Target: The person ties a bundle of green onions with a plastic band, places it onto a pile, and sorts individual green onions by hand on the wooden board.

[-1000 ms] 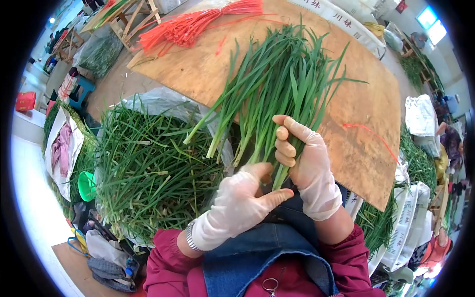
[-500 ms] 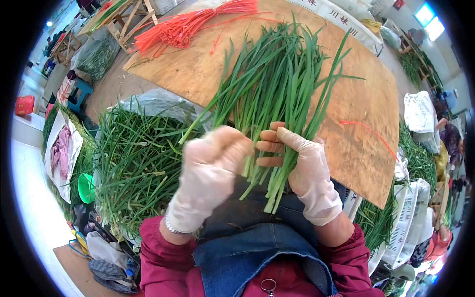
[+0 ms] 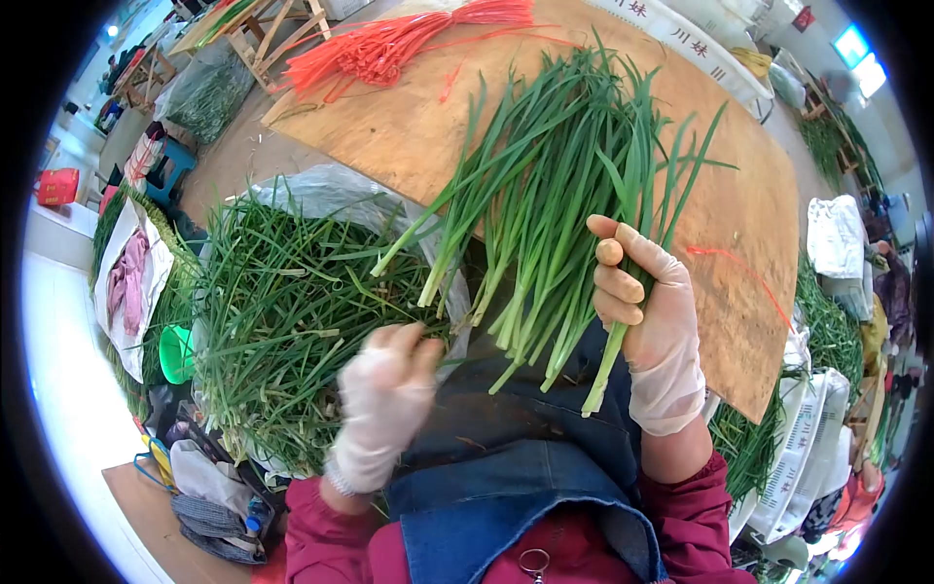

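Note:
Garlic chives (image 3: 545, 185) lie fanned out over the table's near edge, pale cut ends toward me. My right hand (image 3: 662, 331), in a thin whitish glove, is closed around a few chive stalks (image 3: 628, 336) at the right side of the bunch, fingers curled over them. Away from the bunch, my left hand (image 3: 382, 389), gloved too and slightly blurred, hovers at the right edge of a heap of loose chives and trimmings (image 3: 282, 321). Its fingers are loosely bent and apart, with nothing visible in them.
The wooden table (image 3: 389, 136) carries a bundle of red plastic ties (image 3: 389, 49) at its far left and one loose red tie (image 3: 739, 273) at right. Clear plastic sheeting (image 3: 341, 190) edges the heap. White printed crates (image 3: 803, 457) stand at right, a green container (image 3: 176, 354) at left.
My left hand has moved away from the bunch, down and left toward the heap. My right hand has shifted right and its fingers have curled around fewer stalks; the other chives lie apart from it.

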The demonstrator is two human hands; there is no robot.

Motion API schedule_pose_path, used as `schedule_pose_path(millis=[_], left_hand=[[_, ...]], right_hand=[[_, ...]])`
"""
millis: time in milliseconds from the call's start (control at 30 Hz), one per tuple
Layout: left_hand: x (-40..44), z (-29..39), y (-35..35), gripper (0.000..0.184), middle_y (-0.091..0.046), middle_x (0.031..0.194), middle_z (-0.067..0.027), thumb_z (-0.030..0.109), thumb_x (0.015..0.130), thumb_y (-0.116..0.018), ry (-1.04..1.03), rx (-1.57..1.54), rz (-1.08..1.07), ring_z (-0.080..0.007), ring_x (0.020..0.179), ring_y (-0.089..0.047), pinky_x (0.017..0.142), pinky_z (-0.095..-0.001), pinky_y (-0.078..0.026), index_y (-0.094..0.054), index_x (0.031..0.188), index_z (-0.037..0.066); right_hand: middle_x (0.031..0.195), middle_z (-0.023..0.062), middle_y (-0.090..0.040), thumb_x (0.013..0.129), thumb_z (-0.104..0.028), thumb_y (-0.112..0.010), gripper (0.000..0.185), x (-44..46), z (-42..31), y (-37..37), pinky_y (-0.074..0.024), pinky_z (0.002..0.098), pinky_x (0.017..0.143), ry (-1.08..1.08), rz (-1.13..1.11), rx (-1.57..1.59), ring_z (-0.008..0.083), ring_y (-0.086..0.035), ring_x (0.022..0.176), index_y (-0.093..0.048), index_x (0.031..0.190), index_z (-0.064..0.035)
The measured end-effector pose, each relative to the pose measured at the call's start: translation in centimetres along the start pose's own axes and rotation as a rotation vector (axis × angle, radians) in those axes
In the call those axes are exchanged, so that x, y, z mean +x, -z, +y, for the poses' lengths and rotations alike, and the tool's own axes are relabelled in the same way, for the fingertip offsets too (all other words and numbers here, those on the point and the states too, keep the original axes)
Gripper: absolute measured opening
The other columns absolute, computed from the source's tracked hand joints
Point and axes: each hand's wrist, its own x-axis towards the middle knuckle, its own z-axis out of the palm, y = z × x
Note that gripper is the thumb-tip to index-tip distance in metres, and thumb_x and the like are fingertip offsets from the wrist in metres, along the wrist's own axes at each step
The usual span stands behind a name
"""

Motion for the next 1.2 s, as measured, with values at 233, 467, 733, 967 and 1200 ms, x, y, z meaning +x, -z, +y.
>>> schedule_pose_path(millis=[233, 467, 733, 967, 1200], left_hand=[[2.8, -0.7, -5.4, 0.044, -0.06, 0.091, -0.0123, 0.029, 0.086, -0.058, 0.726, -1.28, -0.313, -0.0192, 0.064, -0.058, 0.055, -0.0322, -0.047, -0.05, 0.114, -0.004], [5.5, -0.2, -4.8, 0.029, -0.059, 0.073, -0.0067, 0.022, 0.081, -0.06, 0.737, -1.374, -0.313, -0.013, 0.056, -0.055, 0.051, -0.0226, -0.04, -0.058, 0.097, -0.001], [5.9, 3.2, -1.2, 0.015, -0.051, 0.058, -0.0006, 0.015, 0.078, -0.06, 0.674, -1.067, -0.259, -0.0082, 0.047, -0.041, 0.046, -0.0218, -0.03, -0.063, 0.079, 0.0], [3.9, 4.3, 0.5, 0.012, -0.051, 0.059, 0.0019, 0.007, 0.074, -0.066, 0.726, -1.237, -0.298, -0.0039, 0.045, -0.035, 0.043, -0.0194, -0.024, -0.064, 0.083, -0.001], [3.7, 4.2, 0.3, 0.014, -0.05, 0.061, 0.0027, 0.013, 0.079, -0.064, 0.693, -1.223, -0.385, -0.003, 0.046, -0.035, 0.044, -0.019, -0.024, -0.062, 0.084, 0.0]], right_hand=[[0.078, 0.0082, -0.058, 0.089, -0.012, -0.049, 0.025, 0.4, 0.5, 0.9, -0.0312, 0.0214, 0.037, -0.009, 0.053, -0.03, 0.0105, -0.048, 0.05, -0.05, 0.106, 0.0064], [0.073, 0.0088, -0.059, 0.087, -0.011, -0.054, 0.019, 1.6, 0.9, -1.0, -0.0317, 0.0215, 0.037, -0.008, 0.141, -0.202, 0.0104, -0.048, 0.05, -0.055, 0.097, 0.004], [0.074, 0.01, -0.06, 0.083, -0.01, -0.06, 0.018, 3.7, 2.5, -3.1, -0.0316, 0.0219, 0.035, 0.046, 0.314, -0.522, 0.0107, -0.049, 0.046, -0.057, 0.093, 0.0051], [0.072, 0.0087, -0.058, 0.08, -0.015, -0.066, 0.02, 3.2, 4.4, -3.6, -0.0294, 0.0223, 0.032, 0.083, 0.352, -0.829, 0.0102, -0.046, 0.042, -0.056, 0.088, 0.0005], [0.057, 0.0024, -0.052, 0.076, -0.013, -0.07, 0.021, 3.3, 5.2, -3.3, -0.029, 0.0228, 0.032, 0.128, 0.392, -0.94, 0.0085, -0.042, 0.037, -0.056, 0.086, 0.0]])
